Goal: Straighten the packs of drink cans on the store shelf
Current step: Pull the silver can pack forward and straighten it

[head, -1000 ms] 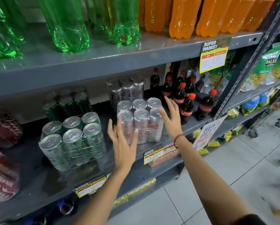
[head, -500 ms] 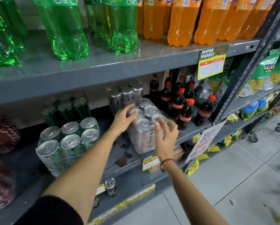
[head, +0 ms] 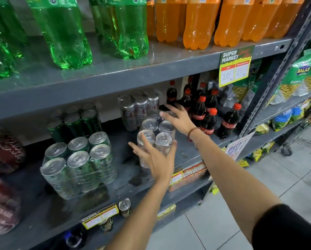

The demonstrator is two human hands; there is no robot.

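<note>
A shrink-wrapped pack of silver cans (head: pixel 157 131) stands on the grey middle shelf (head: pixel 185 150), its short end facing me. My left hand (head: pixel 155 159) is pressed around the pack's near end, fingers spread over the front cans. My right hand (head: pixel 179 118) lies on the pack's far right corner, fingers stretched toward the back. A second silver pack (head: pixel 138 105) stands directly behind. To the left a pack of green cans (head: pixel 79 165) sits slightly askew near the shelf front, with another green pack (head: pixel 75 123) behind it.
Small cola bottles (head: pixel 205 114) stand close to the right of my right hand. Red can packs (head: pixel 5 154) fill the far left. Green bottles (head: pixel 64 37) and orange bottles (head: pixel 199 24) line the shelf above. A loose can (head: pixel 125 206) sits on the lower shelf.
The silver pack has been turned from long side forward to short end forward. My left hand went from its far side to its near end, my right hand to the far corner.
</note>
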